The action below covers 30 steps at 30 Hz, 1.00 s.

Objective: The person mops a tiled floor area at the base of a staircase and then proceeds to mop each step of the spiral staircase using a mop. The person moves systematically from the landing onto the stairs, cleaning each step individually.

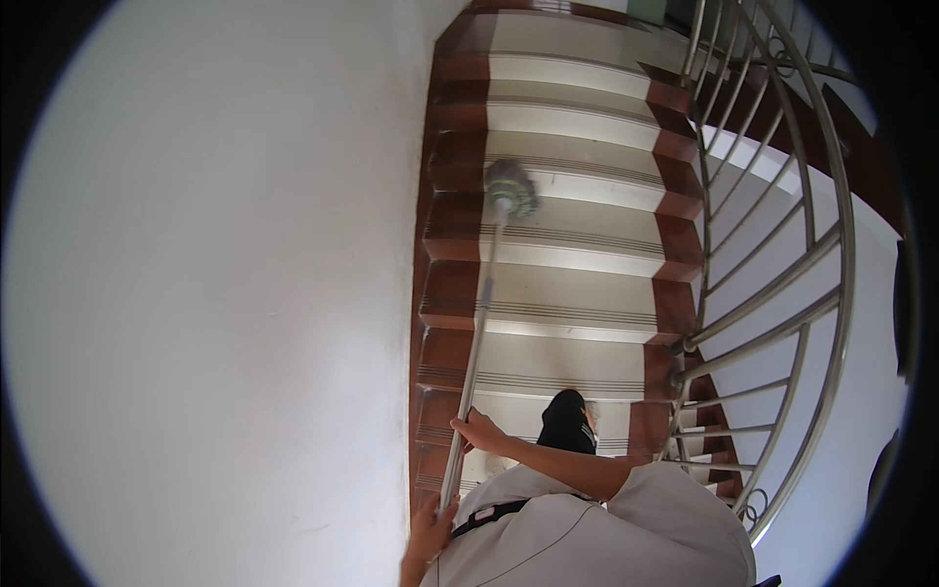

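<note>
Both my hands grip the pale metal handle (477, 345) of a mop, which slants up and away along the left side of the stairs. My right hand (480, 431) holds it partway along the handle. Lower down, near its end and close to the wall, my left hand (433, 530) is closed around it. The round mop head (513, 189), grey-green with stringy strands, rests against a stair several steps ahead of me, by the left red-brown border. It looks blurred.
Pale stair steps (568, 290) with red-brown borders and dark grooved lines rise ahead. A white wall (220, 293) runs along the left. On the right curves a metal railing (843, 220) with thin bars. My knee in black trousers (568, 422) shows below.
</note>
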Available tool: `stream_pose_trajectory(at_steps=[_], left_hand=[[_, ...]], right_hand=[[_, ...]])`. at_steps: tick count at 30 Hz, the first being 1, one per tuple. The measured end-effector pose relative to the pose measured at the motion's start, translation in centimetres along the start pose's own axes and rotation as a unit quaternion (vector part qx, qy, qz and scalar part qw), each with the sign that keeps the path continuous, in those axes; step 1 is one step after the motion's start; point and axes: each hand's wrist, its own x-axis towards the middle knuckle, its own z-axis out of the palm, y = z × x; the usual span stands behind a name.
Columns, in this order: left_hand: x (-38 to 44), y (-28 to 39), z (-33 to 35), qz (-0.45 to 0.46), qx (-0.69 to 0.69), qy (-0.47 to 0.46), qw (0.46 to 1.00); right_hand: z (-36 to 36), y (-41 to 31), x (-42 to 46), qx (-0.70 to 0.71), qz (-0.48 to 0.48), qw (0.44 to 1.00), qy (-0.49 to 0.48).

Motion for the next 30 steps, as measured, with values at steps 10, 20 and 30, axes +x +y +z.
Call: stream_pose_trajectory(at_steps=[10, 20, 30], left_hand=[[2.9, 3.1, 6.7, -0.024, -0.03, -0.125, 0.991], [9.4, 9.1, 18.1, -0.182, 0.052, -0.364, 0.912], [12.6, 11.4, 24.7, -0.168, -0.003, -0.359, 0.918]], right_hand=[[-4.6, -0.3, -0.8, 0.037, -0.015, 0.994, 0.098], [-20.0, 4.8, -7.1, 0.177, 0.007, 0.921, 0.346], [-26.8, 5.2, -6.8, 0.394, -0.08, 0.794, 0.457]])
